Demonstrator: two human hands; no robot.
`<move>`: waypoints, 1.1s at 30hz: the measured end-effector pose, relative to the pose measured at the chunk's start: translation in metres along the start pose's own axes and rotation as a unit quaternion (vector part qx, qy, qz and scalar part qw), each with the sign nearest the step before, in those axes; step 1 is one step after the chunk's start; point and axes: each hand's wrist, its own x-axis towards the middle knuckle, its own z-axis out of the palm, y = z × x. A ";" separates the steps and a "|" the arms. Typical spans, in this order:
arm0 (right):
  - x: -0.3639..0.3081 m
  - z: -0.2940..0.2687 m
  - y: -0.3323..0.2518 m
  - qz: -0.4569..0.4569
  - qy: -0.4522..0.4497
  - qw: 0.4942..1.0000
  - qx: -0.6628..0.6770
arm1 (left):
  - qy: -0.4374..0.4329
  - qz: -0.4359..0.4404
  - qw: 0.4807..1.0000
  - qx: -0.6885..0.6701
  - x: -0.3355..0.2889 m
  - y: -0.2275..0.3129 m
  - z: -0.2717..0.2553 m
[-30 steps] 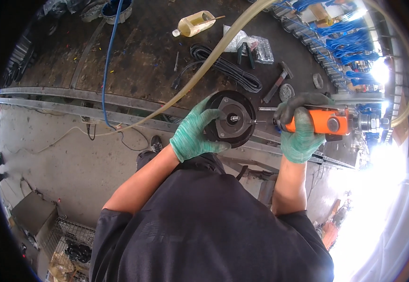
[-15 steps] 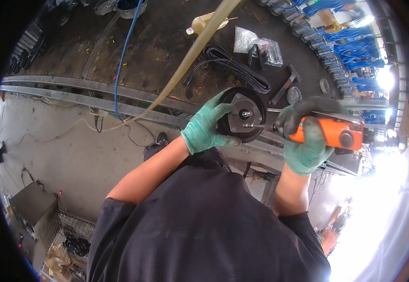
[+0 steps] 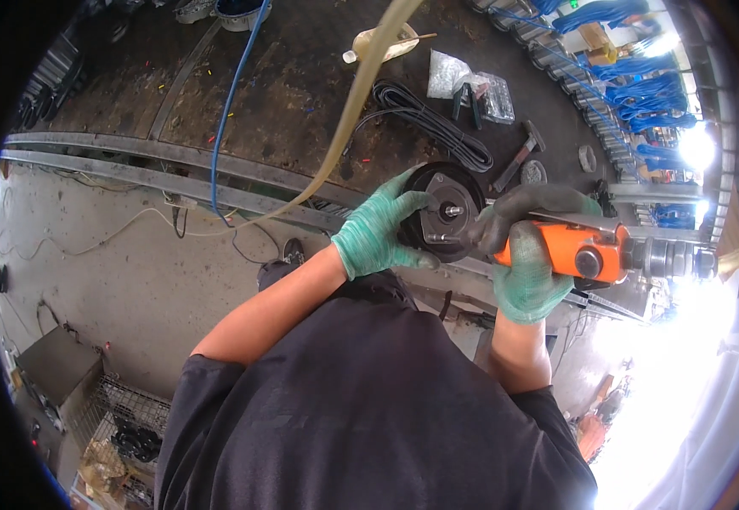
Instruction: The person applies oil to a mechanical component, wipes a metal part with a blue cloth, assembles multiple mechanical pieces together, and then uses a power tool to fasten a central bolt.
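Observation:
My left hand (image 3: 384, 223), in a green knit glove, grips a round black part (image 3: 412, 184) by its left edge. A dark metal plate (image 3: 434, 201) with a short shiny shaft in its middle sits on the face of this part. My right hand (image 3: 526, 274), gloved in green with dark fingers, is wrapped round an orange air screwdriver (image 3: 566, 252). The tool lies level, its slim bit reaching left to the lower part of the plate. Dark fingers hide the tool's front end, so I cannot tell exactly where the tip touches.
On the dark bench lie a coiled black cable (image 3: 437, 124), a hammer (image 3: 519, 156), clear plastic bags (image 3: 447, 73), pliers (image 3: 468, 105) and a pale bottle (image 3: 386, 42). A thick beige hose (image 3: 348, 127) and blue hose (image 3: 226, 119) cross the view. Blue cable bundles (image 3: 651, 95) line the right.
My right hand has brought the air screwdriver left, closer to the round part, and its bit now overlaps the plate's lower edge. My left hand keeps its grip, shifted slightly right.

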 end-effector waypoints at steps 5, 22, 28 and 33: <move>-0.005 0.004 0.003 -0.014 0.002 0.999 -0.046 | 0.004 0.022 1.000 0.000 0.000 -0.006 0.000; -0.007 0.000 0.007 -0.017 -0.045 0.997 -0.054 | 0.016 0.024 1.000 0.000 0.000 0.004 -0.003; -0.008 0.003 0.007 -0.006 -0.036 0.999 -0.037 | 0.017 0.019 0.999 -0.019 -0.003 0.002 0.000; 0.017 -0.001 -0.001 -0.053 -0.048 0.997 -0.004 | 0.025 -0.008 1.000 -0.017 -0.007 -0.001 0.002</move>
